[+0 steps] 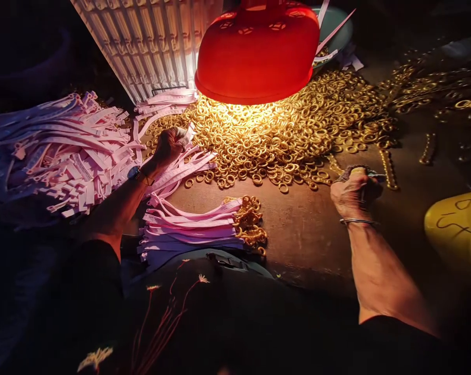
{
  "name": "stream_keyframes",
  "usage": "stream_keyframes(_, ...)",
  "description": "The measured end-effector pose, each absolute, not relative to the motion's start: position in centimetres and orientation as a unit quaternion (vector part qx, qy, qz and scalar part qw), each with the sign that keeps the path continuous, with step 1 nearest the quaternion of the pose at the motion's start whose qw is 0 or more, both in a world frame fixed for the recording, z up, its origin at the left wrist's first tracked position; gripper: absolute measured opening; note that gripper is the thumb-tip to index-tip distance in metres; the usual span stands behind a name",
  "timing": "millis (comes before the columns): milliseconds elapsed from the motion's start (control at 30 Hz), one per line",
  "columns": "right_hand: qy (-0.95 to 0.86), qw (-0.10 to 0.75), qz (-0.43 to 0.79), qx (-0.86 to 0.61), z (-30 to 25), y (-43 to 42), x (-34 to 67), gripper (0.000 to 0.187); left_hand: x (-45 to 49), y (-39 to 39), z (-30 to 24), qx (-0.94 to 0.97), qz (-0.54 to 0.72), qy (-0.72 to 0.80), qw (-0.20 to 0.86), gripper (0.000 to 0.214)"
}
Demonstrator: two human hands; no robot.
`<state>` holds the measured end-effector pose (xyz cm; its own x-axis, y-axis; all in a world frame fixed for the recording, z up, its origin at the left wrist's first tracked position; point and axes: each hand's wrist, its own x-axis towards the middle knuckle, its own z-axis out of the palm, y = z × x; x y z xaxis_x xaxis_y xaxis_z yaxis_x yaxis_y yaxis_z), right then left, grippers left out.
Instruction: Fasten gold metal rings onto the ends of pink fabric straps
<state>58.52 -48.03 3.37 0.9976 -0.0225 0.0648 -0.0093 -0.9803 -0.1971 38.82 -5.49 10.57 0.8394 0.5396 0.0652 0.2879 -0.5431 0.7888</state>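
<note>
My left hand (171, 146) is closed in a pinch around the end of a pink strap (189, 133), at the left edge of a heap of gold-coloured rings (274, 140). More pink straps (184, 166) lie just below that hand. To the right of the heap, my right hand (355, 192) is curled shut above the tabletop. A thin, dark-looking thing shows at its fingers, but I cannot make out what it is. Closer to my body lies a bundle of pink straps (192, 224), with gold rings (251, 224) at their right ends.
A red lamp (257, 57) hangs low over the rings. A large pile of pink straps (71, 151) lies at left, before a ribbed white panel (157, 47). Behind the lamp stands a green bowl (335, 34). A yellow object (458, 224) is at right; chained rings (426, 148) lie beyond.
</note>
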Motion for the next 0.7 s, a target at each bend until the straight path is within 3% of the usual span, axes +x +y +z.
stream_keyframes(100, -0.034, 0.174, -0.043, -0.983, 4.6, -45.7, 56.8, 0.029, 36.7, -7.6, 12.3, 0.853, 0.201, 0.231, 0.424, 0.020)
stream_keyframes(167, -0.178, 0.274, -0.043, -0.944, 5.2, -42.7, 54.7, 0.028, 35.3, -10.2, 12.4, 0.877, 0.199, 0.210, 0.383, 0.024)
stream_keyframes(267, -0.324, 0.328, 0.011, -0.887, 4.9, -37.6, 50.9, 0.021, 33.8, -14.2, 11.0, 0.891, 0.188, 0.188, 0.367, 0.035)
stream_keyframes(400, -0.444, 0.443, 0.115, -0.770, 3.9, -32.7, 46.9, 0.018, 33.2, -17.0, 8.5, 0.881, 0.100, 0.189, 0.422, 0.022)
stream_keyframes(533, -0.516, 0.418, 0.184, -0.724, 4.1, -31.1, 45.9, 0.013, 33.0, -17.1, 6.4, 0.802, -0.026, 0.167, 0.573, 0.036)
stream_keyframes(700, -0.574, 0.359, 0.238, -0.696, 4.4, -30.0, 47.4, 0.007, 33.0, -16.9, 4.4, 0.686, -0.047, 0.228, 0.689, 0.045)
